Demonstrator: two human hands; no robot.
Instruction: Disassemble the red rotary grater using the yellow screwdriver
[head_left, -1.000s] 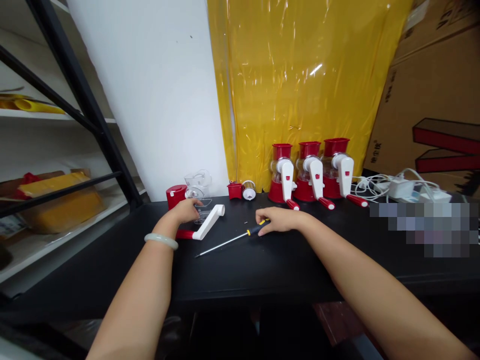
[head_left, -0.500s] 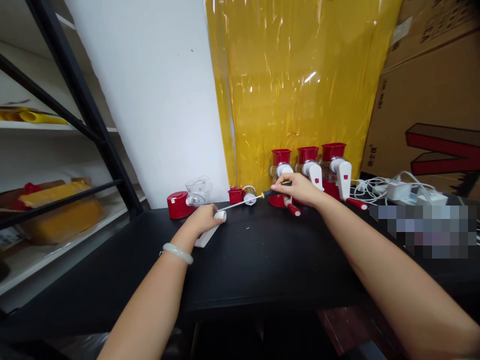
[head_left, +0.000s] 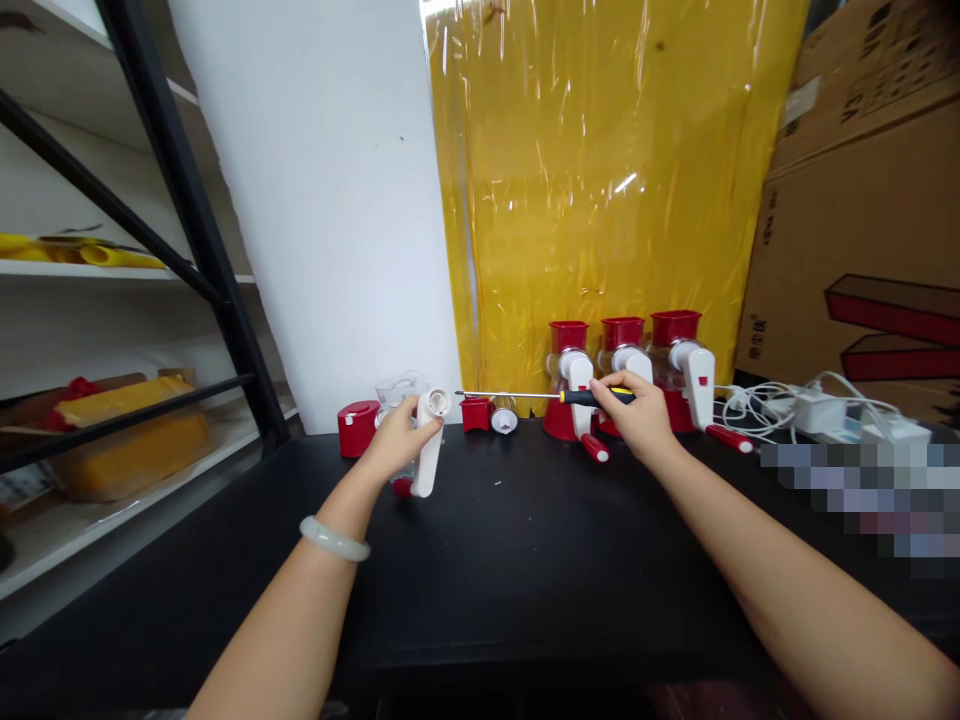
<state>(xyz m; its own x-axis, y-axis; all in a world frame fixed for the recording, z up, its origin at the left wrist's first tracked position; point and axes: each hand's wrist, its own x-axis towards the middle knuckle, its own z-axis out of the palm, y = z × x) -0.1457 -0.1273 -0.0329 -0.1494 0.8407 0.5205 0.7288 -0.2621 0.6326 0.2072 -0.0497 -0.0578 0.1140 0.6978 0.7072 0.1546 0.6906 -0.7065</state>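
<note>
- Left hand [head_left: 397, 440]: gripping a white crank [head_left: 427, 462] just below its round upper end; its red handle [head_left: 403, 487] sits beneath the hand.
- Right hand [head_left: 636, 410]: closed around the screwdriver [head_left: 581, 398], shaft pointing left, tip just beside the crank's round end.
- Bench [head_left: 480, 590]: below both hands.

A white crank [head_left: 428, 458] tilts socket-end up near the tip of a level black-and-yellow screwdriver [head_left: 571, 398].

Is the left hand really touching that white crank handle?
Touching. The head view shows it: the left hand grips the white crank handle, its thumb lying across the handle just below the round socket.
</note>
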